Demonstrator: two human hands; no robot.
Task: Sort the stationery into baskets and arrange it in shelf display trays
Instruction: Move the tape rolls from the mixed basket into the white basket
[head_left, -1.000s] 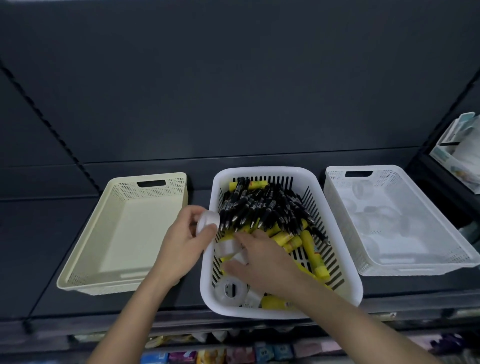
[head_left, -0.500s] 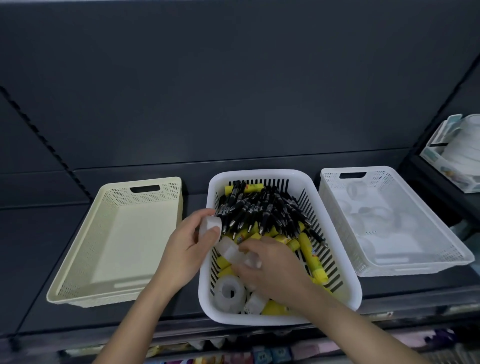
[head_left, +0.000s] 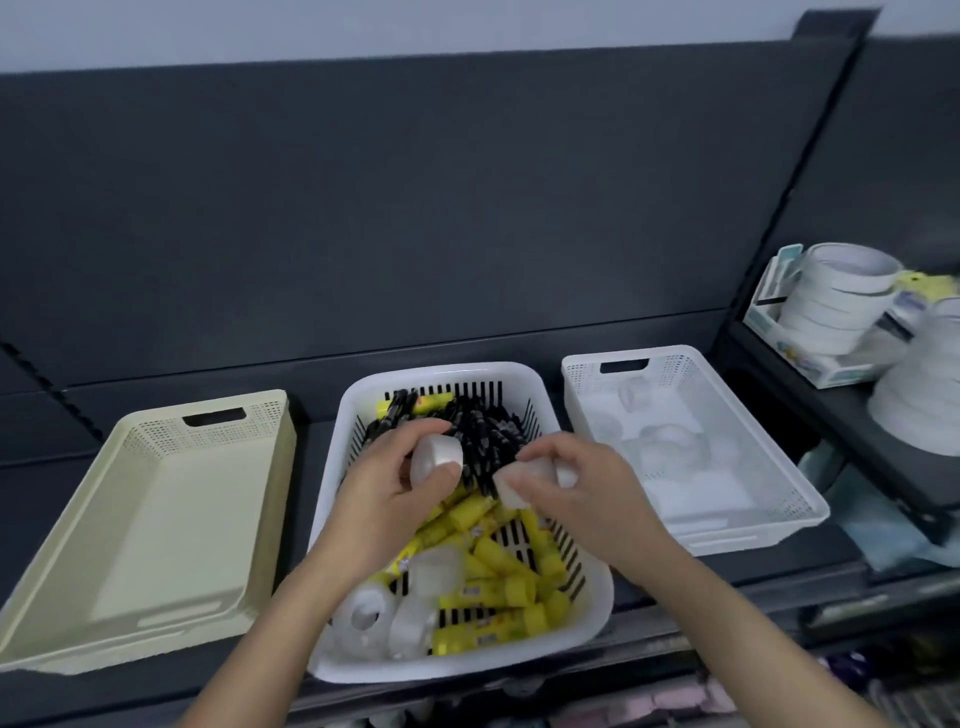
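left of the left hand (head_left: 384, 493) a cream basket (head_left: 150, 519) is set, presumably reserved for another kind. a tape roll (head_left: 436, 457) is pinched by that hand and a second roll (head_left: 511, 488) is gripped by the right hand (head_left: 576, 488), both lifted over the mixed basket (head_left: 467, 670). right of the hands, tape is already gathered in the white basket (head_left: 769, 499), so both rolls are probably meant for it.

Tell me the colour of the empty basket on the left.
Pale cream-yellow; the basket shows plainly in the head view.
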